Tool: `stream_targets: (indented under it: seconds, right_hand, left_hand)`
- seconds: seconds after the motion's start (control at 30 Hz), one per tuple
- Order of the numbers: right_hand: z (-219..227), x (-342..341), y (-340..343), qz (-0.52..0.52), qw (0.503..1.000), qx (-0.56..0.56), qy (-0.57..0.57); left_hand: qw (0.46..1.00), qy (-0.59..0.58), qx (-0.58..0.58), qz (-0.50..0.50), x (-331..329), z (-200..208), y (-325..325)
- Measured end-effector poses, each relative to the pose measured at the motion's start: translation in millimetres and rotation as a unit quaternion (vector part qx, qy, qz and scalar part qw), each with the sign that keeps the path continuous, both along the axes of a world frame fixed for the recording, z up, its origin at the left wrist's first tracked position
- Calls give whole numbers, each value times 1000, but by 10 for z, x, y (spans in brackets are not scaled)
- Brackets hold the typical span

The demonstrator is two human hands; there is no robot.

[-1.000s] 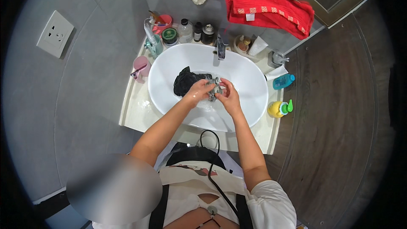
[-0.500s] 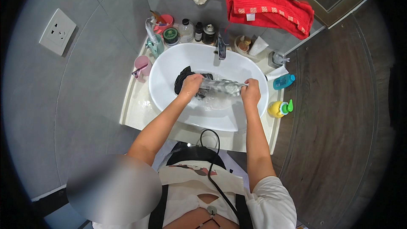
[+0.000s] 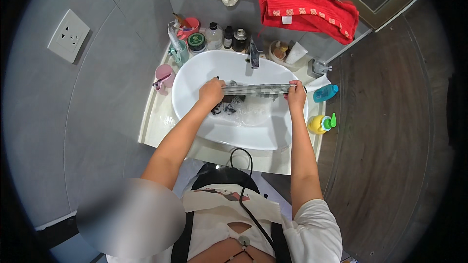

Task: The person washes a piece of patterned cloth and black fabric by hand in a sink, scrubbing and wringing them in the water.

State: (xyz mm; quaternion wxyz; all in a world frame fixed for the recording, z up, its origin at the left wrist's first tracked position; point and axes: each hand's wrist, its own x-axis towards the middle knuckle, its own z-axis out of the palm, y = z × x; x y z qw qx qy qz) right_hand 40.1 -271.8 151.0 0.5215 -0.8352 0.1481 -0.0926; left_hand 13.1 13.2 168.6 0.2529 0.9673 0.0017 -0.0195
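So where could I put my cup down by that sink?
The counter's left strip, in front of the pink cup, is bare, and so is the front edge below the basin. The back, by the faucet, is packed with jars and bottles. The right side holds the yellow bottle and blue bottle.

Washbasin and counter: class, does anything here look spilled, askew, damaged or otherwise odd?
Nothing stands out. The left hand and right hand hold a grey checked cloth stretched over the white basin, above dark wet laundry. The bottles behind the tap stand upright, and the red towel hangs above.
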Motion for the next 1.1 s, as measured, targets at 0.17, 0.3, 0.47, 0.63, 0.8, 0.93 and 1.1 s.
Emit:
stream_targets:
  seconds: [0.17, 0.3, 0.47, 0.63, 0.8, 0.93, 1.1]
  right_hand:
    - [-28, 48, 123, -29, 968, 236, 74]
    - [166, 57, 241, 3, 947, 282, 157]
    - [356, 25, 318, 97, 966, 203, 130]
    - [131, 14, 234, 149, 983, -94, -55]
    - [-166, -76, -394, 65, 945, -287, 144]
    - [-133, 22, -351, 22, 966, 65, 249]
    - [186, -33, 0, 58, 929, 309, 197]
  left_hand:
    - [931, 177, -320, 12, 123, -74, -121]
    - [888, 220, -405, 6, 102, -49, -134]
    - [965, 127, -228, 16, 67, 21, -144]
    - [984, 12, -162, 76, 101, -145, -27]
    - [914, 160, -309, 209, 293, -226, 525]
    - [858, 177, -429, 218, 337, -194, 375]
    - [828, 177, -522, 102, 369, -227, 104]
